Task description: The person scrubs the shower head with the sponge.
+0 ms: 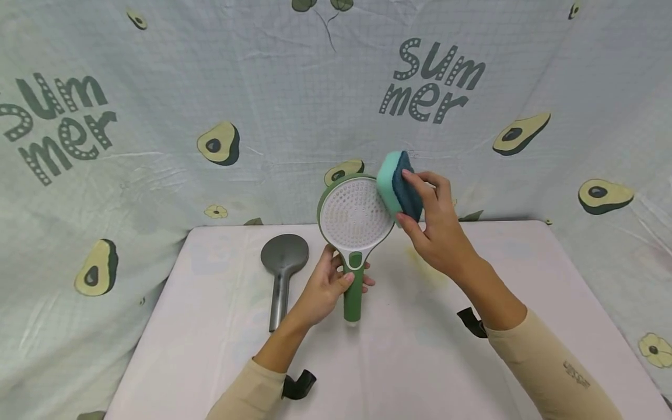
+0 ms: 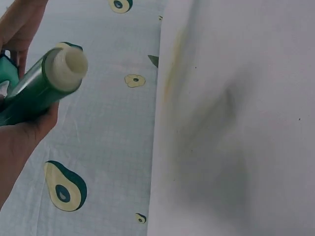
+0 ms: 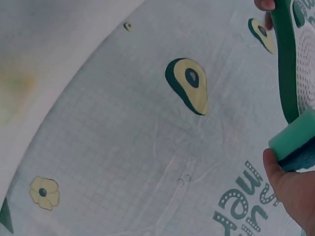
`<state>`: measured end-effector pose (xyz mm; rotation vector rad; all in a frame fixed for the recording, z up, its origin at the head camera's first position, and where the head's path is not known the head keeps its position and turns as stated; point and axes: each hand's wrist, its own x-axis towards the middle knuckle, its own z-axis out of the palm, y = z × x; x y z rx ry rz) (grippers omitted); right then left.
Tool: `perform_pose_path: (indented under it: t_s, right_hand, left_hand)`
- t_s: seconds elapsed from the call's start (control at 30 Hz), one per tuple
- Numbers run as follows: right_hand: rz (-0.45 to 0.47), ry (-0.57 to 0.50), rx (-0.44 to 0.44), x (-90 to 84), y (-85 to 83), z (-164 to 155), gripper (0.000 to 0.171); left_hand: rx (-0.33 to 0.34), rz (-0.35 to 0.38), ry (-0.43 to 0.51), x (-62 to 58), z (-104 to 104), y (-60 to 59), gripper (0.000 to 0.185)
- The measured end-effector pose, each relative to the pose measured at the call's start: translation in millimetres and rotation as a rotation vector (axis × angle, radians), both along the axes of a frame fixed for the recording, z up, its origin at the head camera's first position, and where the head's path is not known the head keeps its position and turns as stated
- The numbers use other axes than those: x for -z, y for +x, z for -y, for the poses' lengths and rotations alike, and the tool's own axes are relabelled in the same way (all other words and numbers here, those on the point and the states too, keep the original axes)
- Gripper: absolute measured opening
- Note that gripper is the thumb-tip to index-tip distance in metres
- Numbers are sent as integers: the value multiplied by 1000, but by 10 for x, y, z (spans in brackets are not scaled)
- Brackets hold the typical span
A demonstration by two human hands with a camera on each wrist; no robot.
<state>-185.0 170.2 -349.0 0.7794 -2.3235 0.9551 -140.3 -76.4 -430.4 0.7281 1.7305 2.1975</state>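
A green shower head (image 1: 357,213) with a white nozzle face is held upright above the table by my left hand (image 1: 324,290), which grips its green handle. In the left wrist view the pale threaded end of the shower head (image 2: 69,68) points toward the camera. My right hand (image 1: 438,230) pinches a sponge (image 1: 396,184), light teal on one side and dark blue on the other. The sponge's teal side rests against the right edge of the nozzle face. In the right wrist view the sponge (image 3: 295,140) meets the shower head's rim.
A grey shower head (image 1: 284,256) lies on the white table (image 1: 409,361), left of my left forearm. Behind the table hangs a pale cloth (image 1: 294,116) printed with avocados and lettering. Black straps (image 1: 300,385) show by both wrists.
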Motion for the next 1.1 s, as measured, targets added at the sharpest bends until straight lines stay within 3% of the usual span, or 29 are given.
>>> perform_pose_path:
  t_s: [0.17, 0.3, 0.43, 0.63, 0.8, 0.93, 1.1]
  right_hand:
    - [2, 41, -15, 63, 55, -2, 76]
    - [5, 67, -31, 122, 97, -45, 77]
    - [7, 59, -42, 166, 129, -111, 77]
    - [-5, 48, -66, 234, 171, -221, 65]
    - [-22, 52, -67, 298, 208, -286, 70]
    - [-2, 63, -63, 354, 250, -340, 71]
    - [40, 84, -49, 436, 293, -394, 75]
  left_hand:
    - [45, 30, 116, 14, -37, -21, 74]
    - [21, 36, 185, 14, -68, -59, 78]
    - [-50, 62, 210, -11, -93, -82, 76]
    - [-182, 169, 236, -53, -87, -74, 70]
    - [-202, 185, 255, -64, -70, -89, 46]
    - [-223, 183, 232, -74, -68, -105, 54]
    - [-224, 193, 240, -88, -53, -131, 48]
